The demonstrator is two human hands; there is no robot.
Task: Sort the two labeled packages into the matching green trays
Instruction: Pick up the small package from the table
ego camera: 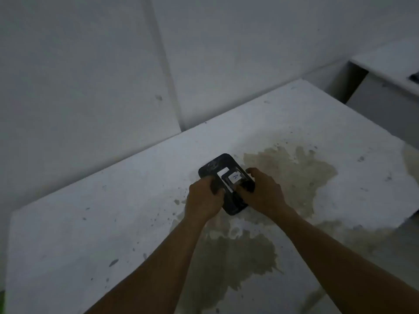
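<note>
Two dark packages are stacked on the white table near its middle. The larger black package lies underneath with a white label partly showing. A smaller dark package rests on top, its white label marked "A". My left hand grips the left edge of the larger package. My right hand holds the right side of the smaller package, thumb on its near end. A sliver of green shows at the bottom left edge; no full tray is visible.
A large brownish stain spreads over the table to the right of and below the packages. White walls close off the back. Another white surface with a dark object stands at the far right, across a gap.
</note>
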